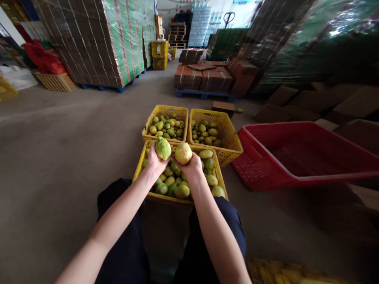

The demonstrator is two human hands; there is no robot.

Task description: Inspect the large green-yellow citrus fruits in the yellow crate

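Note:
Over the near yellow crate (221,179), my left hand (154,162) is closed around a bumpy yellow-green fruit (163,148). Beside it, my right hand (192,165) grips a rounder, pale yellow fruit (183,153). Both fruits are held up side by side, a small gap between them, and hide part of the crate behind. Green and yellow fruits (181,191) fill much of that crate. Two more yellow crates stand just beyond it: the left one (143,135) and the right one (232,142) hold smaller-looking fruits of similar colour.
A large red crate (251,169) stands to the right, near flattened cardboard (310,102). Behind the crates are a small brown box (223,107) and a blue pallet (204,94) with bundled cartons (216,79). Wrapped stacks (127,39) rise at the left; concrete floor (74,130) lies between.

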